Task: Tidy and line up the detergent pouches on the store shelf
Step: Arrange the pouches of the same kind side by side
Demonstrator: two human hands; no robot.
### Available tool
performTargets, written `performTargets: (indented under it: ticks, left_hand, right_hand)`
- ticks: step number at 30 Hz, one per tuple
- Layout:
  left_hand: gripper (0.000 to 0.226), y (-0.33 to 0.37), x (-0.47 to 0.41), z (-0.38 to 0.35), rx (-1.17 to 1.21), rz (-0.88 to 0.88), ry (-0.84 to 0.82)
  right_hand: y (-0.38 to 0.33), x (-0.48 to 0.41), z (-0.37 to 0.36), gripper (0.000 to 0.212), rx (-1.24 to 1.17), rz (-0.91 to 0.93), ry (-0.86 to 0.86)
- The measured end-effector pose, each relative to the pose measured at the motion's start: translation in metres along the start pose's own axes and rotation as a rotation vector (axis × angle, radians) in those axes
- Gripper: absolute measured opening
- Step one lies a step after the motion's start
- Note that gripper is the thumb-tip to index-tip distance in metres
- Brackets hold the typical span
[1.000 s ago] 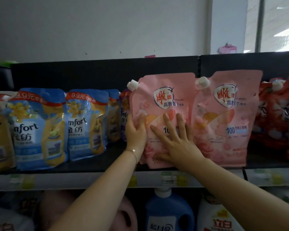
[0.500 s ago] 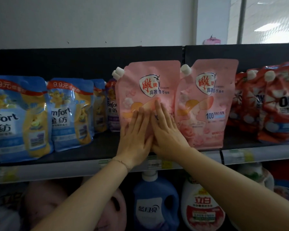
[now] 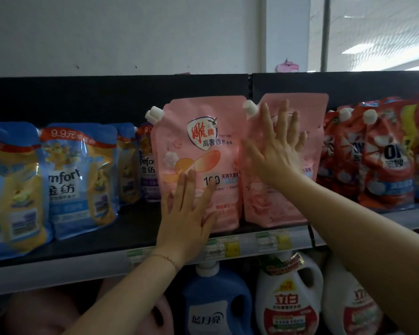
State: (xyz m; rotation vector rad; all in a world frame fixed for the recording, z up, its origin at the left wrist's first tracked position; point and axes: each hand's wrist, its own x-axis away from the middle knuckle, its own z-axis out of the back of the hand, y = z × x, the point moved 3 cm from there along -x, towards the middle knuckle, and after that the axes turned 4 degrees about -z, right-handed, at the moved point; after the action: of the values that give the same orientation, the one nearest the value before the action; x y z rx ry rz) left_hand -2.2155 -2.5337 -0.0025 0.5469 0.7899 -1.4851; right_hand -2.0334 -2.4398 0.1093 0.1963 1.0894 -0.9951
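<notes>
Two pink detergent pouches with white caps stand upright side by side on the black shelf (image 3: 136,234). My left hand (image 3: 185,216) presses flat, fingers straight, on the lower front of the left pink pouch (image 3: 198,131). My right hand (image 3: 277,151) lies flat with spread fingers on the upper front of the right pink pouch (image 3: 271,209). Neither hand grips anything. My right hand covers that pouch's logo.
Blue and yellow Comfort pouches (image 3: 80,177) stand to the left, red pouches (image 3: 385,163) to the right. Price tags (image 3: 230,247) line the shelf edge. Below stand a blue jug (image 3: 215,303) and white detergent jugs (image 3: 288,303).
My right hand has left the left pink pouch and moved up and right onto the right pouch. My left hand stays flat on the left pouch. The camera view has shifted.
</notes>
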Motion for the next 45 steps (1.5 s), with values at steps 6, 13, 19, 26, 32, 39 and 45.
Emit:
performTargets:
  ticks: [6,13,19,26,32,39,45]
  left_hand:
    - [0.063,-0.001,0.000,-0.002,0.023,0.002,-0.015]
    - [0.064,0.000,0.000,-0.001,-0.021,-0.019,-0.002]
    - [0.065,0.002,-0.001,0.003,-0.036,-0.028,0.003]
    - [0.070,0.022,-0.021,0.014,-0.020,0.070,0.001]
    - [0.093,0.079,-0.058,0.012,-0.015,-0.028,-0.038]
    - [0.125,0.124,-0.088,0.006,-0.009,0.127,-0.228]
    - [0.088,0.125,-0.116,0.041,0.401,0.269,0.410]
  right_hand:
    - [-0.012,-0.016,-0.016,0.070,0.104,-0.033,-0.065]
    - [-0.021,-0.033,-0.017,0.071,0.142,-0.010,-0.068]
    - [-0.016,-0.040,-0.012,0.069,0.046,0.065,-0.197]
    - [0.013,-0.013,0.006,0.074,0.060,0.232,-0.139]
    - [0.033,0.006,-0.001,0.083,0.040,0.108,-0.143]
    - [0.061,-0.033,0.027,0.061,0.015,0.197,-0.041]
    - [0.084,-0.071,0.057,0.054,-0.162,0.078,0.091]
